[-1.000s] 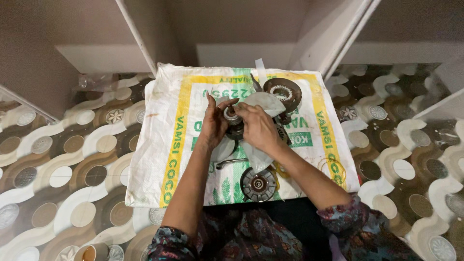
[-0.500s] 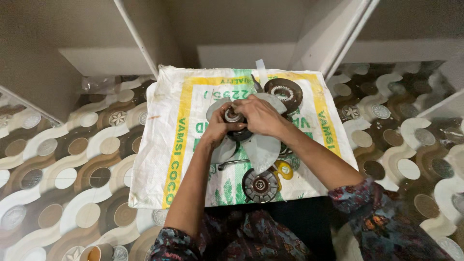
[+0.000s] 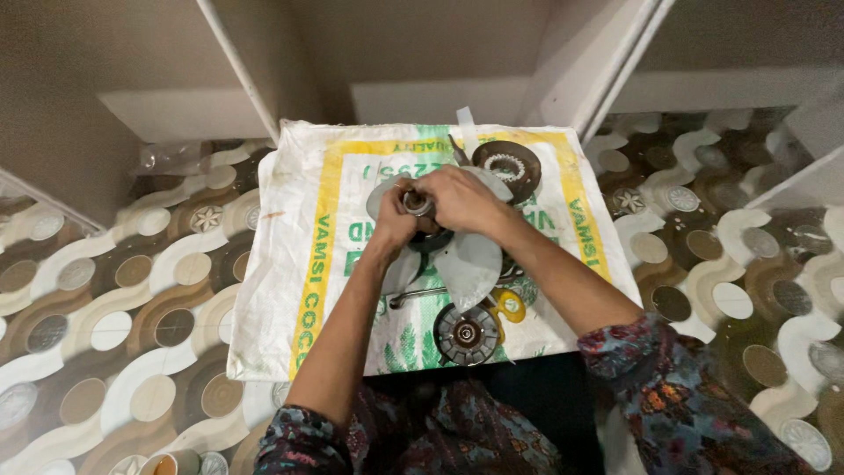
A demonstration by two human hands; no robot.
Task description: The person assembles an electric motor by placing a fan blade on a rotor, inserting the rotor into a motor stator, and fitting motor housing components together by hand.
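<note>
- Two bare hands at work over a woven sack spread flat on the patterned floor.
- Left hand: grip closed around the underside of a small round metal part, which sits at the centre of the sack, above a pale fan blade.
- Right hand: grip closed over the same metal part from the top and right side; fingers curl down around it. Both hands touch it.
- Pale fan blades: one clearly seen below the hands, parts of others showing beside and behind them; exact count cannot be told.
- Round dark parts, two counted: one disc with a toothed ring at the sack's far edge, one ribbed wheel-like piece at its near edge.
- One yellow ring-shaped piece just beside the near wheel.
- One thin metal rod lying under the blade.
- Sack: white, rectangular, with a yellow band framing it and green printed lettering inside.
- Small cups at lower left on the floor, well apart from the sack.
</note>
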